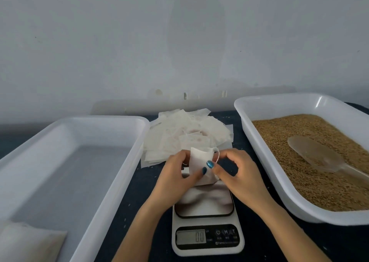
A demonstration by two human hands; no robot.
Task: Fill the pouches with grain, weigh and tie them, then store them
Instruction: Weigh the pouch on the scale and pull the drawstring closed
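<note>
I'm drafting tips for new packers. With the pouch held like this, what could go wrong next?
Both the left hand and right hand pinch the pouch, while the scoop lies in the grain; freeing a hand may let the limp mouth close.
The pouch is held over the scale, so grain carried across from the tray could spill on its platform and skew the reading.
The drawstring loop by the right hand could snag.
</note>
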